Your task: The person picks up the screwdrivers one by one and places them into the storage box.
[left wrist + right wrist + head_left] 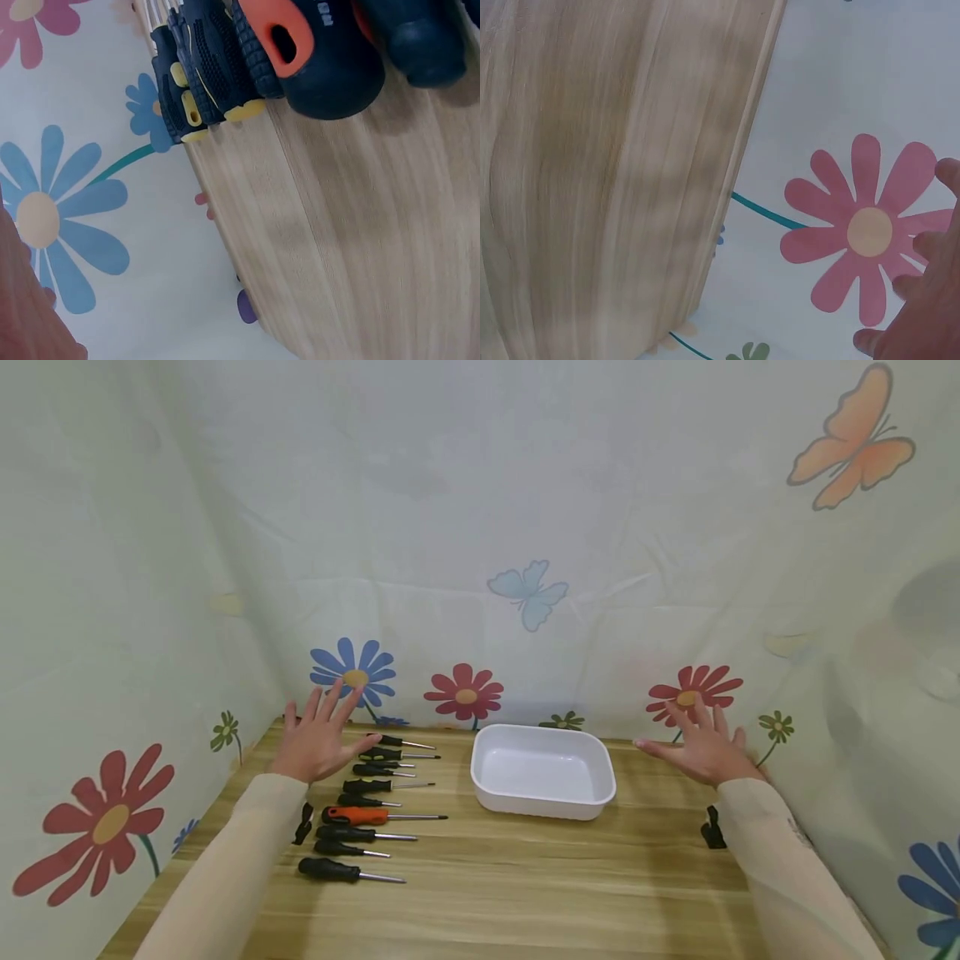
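My left hand (pixel 317 742), fingers spread, is raised at the left, beside a column of several screwdrivers and holding nothing. Most screwdrivers have black handles, such as the nearest black screwdriver (pixel 330 869); one orange-and-black screwdriver (pixel 356 816) is larger. Their shafts point right. Close up in the left wrist view are the handle ends, among them the orange-and-black handle (pixel 330 71) and a black handle with yellow marks (pixel 217 67). Spread and holding nothing, my right hand (pixel 703 748) is raised at the right. Between the hands stands a white rectangular tub (pixel 543 804), its visible inside bare.
The wooden table (pixel 525 893) carries the screwdrivers and tub. Behind and beside it hangs a pale curtain (pixel 420 510) printed with flowers and butterflies. Black straps, such as the right wrist strap (pixel 713 828), show below the sleeves. The table's right edge (pixel 739 165) meets the curtain.
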A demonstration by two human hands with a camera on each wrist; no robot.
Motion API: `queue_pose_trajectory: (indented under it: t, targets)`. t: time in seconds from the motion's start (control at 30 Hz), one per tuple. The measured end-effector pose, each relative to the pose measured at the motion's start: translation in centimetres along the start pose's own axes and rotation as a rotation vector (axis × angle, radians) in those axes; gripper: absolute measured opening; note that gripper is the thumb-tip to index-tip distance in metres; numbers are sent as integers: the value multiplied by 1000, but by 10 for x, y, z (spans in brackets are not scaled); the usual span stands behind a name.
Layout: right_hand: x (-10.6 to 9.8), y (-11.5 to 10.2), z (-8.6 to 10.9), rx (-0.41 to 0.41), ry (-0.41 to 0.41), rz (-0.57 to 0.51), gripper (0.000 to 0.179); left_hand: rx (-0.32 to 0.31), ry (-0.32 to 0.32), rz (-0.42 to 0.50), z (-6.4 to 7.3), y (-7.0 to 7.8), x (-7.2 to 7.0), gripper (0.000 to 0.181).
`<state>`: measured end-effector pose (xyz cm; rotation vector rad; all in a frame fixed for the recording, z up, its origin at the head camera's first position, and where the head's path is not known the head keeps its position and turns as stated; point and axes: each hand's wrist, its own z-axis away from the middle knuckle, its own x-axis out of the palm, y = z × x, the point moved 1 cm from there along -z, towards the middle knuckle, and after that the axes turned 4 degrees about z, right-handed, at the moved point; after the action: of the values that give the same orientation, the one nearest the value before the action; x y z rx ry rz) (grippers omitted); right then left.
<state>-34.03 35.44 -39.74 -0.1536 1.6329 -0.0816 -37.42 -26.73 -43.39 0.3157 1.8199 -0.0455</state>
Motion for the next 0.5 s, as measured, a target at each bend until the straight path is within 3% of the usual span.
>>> queue_pose_trajectory:
  t: [0.27,0.5]
  targets:
    - [8,-2,-1,-32,40,-48,106,7,-14,14,7,4,0,99]
    - [12,-11,0,-49,17,-105,103,19,10,25,14,6,6,99]
